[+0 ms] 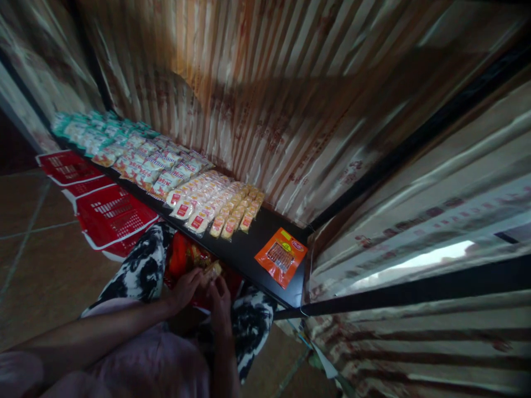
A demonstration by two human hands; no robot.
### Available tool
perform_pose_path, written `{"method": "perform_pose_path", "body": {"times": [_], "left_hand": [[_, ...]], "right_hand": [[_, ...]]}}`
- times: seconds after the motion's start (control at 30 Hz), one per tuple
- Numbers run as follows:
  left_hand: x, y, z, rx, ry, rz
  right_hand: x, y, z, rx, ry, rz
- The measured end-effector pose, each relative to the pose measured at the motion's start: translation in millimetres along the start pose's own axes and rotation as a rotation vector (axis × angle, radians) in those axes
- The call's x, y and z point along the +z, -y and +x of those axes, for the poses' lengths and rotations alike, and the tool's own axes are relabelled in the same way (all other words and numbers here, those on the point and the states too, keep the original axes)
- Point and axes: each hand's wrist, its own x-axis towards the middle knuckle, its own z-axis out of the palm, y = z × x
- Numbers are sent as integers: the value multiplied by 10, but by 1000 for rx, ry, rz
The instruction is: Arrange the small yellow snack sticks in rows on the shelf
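Observation:
Between my knees, below the shelf's front edge, my left hand (188,286) and my right hand (219,298) pinch a small wrapped snack packet (212,271) from either side. The packet is pale yellow-brown, like the small packets at the right end of the shelf rows. Beneath my hands lies a red and orange bag (179,255) with shiny wrapped pieces showing in it; its lower part is hidden by my hands and arms.
The narrow black shelf (244,255) bears rows of green packets (103,130), white-and-red packets (160,166), round wrapped biscuits (199,216) and yellow-brown packets (238,213). An orange snack bag (282,257) lies at its right end. Pleated sheeting (257,99) rises behind; red sheets (114,213) hang at the left.

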Motion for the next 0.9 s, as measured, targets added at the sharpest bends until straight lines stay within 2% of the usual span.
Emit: {"method": "perform_pose_path", "body": {"times": [0.1, 0.2, 0.37, 0.47, 0.67, 0.9], "left_hand": [[-71, -137, -48, 20, -4, -40], [-100, -228, -48, -11, -37, -66], [-55, -246, 80, -122, -94, -131], [-24, -274, 187, -175, -79, -174], [-26, -434, 355, -72, 86, -174], [-43, -624, 492, -7, 206, -148]], "right_hand": [[43, 84, -52, 3, 25, 14], [75, 193, -54, 15, -6, -26], [127, 365, 52, 59, -19, 0], [165, 407, 131, 77, -96, 29], [241, 446, 190, 99, -268, 60], [282, 664, 239, 93, -339, 34]]}}
